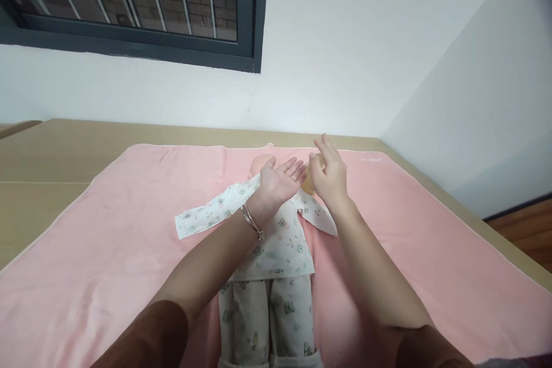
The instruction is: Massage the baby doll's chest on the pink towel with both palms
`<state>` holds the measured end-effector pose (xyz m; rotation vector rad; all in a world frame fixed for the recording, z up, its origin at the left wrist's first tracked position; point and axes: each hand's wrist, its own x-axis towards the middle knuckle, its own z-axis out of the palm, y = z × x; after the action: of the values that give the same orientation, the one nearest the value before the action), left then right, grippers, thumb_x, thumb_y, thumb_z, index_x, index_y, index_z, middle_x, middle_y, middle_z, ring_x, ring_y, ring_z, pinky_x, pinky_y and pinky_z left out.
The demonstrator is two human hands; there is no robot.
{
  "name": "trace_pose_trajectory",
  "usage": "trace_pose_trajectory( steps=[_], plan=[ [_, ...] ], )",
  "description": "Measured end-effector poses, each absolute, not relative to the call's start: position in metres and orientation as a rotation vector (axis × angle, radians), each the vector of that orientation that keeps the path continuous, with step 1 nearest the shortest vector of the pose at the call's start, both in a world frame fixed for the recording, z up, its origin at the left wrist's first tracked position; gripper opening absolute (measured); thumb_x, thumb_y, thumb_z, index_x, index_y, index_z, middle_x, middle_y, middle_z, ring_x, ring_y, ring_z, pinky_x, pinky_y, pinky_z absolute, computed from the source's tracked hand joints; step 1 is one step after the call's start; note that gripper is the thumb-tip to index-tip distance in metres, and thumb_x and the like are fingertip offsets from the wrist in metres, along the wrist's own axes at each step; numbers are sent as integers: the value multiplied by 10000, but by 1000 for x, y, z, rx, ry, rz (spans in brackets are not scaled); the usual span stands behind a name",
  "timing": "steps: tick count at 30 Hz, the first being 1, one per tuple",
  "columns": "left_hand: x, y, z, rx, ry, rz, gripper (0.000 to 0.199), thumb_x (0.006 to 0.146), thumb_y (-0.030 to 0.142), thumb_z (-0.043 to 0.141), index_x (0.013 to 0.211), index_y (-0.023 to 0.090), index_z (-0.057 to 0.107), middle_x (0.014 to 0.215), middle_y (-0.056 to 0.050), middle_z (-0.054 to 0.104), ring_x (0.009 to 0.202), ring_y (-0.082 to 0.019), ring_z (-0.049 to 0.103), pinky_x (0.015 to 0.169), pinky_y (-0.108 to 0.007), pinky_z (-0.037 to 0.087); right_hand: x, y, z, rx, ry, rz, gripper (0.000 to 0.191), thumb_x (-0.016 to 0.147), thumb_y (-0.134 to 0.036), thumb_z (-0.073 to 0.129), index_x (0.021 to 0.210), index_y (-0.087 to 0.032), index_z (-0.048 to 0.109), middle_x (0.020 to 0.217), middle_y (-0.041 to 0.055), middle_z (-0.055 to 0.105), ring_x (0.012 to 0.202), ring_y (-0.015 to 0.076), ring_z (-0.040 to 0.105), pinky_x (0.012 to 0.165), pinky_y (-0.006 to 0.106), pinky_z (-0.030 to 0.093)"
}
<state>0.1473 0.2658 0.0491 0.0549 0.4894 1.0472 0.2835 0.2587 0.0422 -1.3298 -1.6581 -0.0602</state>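
My left hand (282, 181) hovers over the upper part of a white long-sleeved baby top (276, 259), palm turned up and fingers stretched out. It holds nothing, and a silver bracelet (252, 222) circles that wrist. Just to the right, my right hand (330, 175) is raised above the top's other sleeve (317, 214), fingers extended and thumb apart. The top has small printed animals and lies flat, sleeves spread. Below it lie matching baby trousers (290, 316) with turned-up cuffs. A pale pink rounded shape and a yellow-brown patch near the neckline are mostly hidden by my hands.
A pink blanket (142, 230) spreads under the clothes on a light wooden surface (56, 155). Behind stands a white wall (323, 57) with a dark-framed, barred window (254, 11) at upper left. Another wall meets it on the right, above a brown wooden surface (526, 230).
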Motion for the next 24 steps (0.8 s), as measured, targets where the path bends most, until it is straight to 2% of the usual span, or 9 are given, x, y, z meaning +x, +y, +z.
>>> trace_pose_trajectory(
  steps=[3, 7, 9, 12, 16, 20, 24],
  plan=[
    [155, 274, 47, 30, 456, 1074, 584, 1020, 466, 325, 1378, 50, 524, 1146, -205, 664, 1002, -248, 691, 758, -305, 592, 277, 266, 41, -1460, -1784, 71, 574, 1001, -431, 353, 1389, -69, 572, 1525, 200, 462, 1493, 280, 368, 1259, 525, 259],
    [162, 282, 45, 4, 421, 1044, 548, 1021, 483, 340, 1297, 69, 568, 992, -166, 666, 851, -226, 685, 692, -284, 575, 274, 267, 34, -1564, -1855, 88, 616, 1009, -393, 314, 1419, 21, 515, 1519, 250, 444, 1509, 320, 325, 1250, 565, 240],
    [164, 285, 44, 5, 415, 1031, 540, 1018, 490, 347, 1276, 75, 578, 963, -156, 661, 840, -231, 683, 708, -294, 575, 276, 267, 32, -1552, -1865, 69, 601, 1005, -376, 312, 1413, 10, 527, 1517, 228, 458, 1505, 316, 334, 1246, 557, 260],
    [168, 287, 43, 8, 414, 1024, 552, 1022, 492, 335, 1260, 63, 587, 936, -152, 660, 810, -227, 680, 712, -293, 570, 278, 266, 36, -1556, -1844, 70, 559, 988, -346, 335, 1370, -26, 589, 1468, 197, 530, 1456, 299, 423, 1224, 505, 334],
    [175, 287, 41, 11, 412, 1008, 529, 1028, 475, 334, 1232, 68, 604, 927, -148, 667, 768, -212, 670, 673, -274, 557, 281, 266, 47, -1608, -1799, 101, 522, 954, -324, 397, 1333, -50, 629, 1418, 198, 577, 1397, 309, 498, 1182, 496, 395],
    [179, 286, 41, 11, 429, 1019, 499, 1023, 462, 356, 1241, 76, 586, 988, -167, 671, 826, -228, 683, 696, -293, 569, 290, 273, 50, -1568, -1730, 117, 506, 936, -318, 435, 1328, -70, 636, 1398, 172, 602, 1365, 283, 536, 1186, 472, 397],
    [179, 288, 40, 21, 439, 1010, 497, 1025, 440, 354, 1271, 64, 565, 1003, -177, 666, 818, -229, 689, 709, -305, 581, 298, 281, 46, -1554, -1698, 149, 508, 919, -342, 469, 1312, -73, 647, 1453, 171, 555, 1405, 280, 493, 1205, 459, 373]
  ],
)
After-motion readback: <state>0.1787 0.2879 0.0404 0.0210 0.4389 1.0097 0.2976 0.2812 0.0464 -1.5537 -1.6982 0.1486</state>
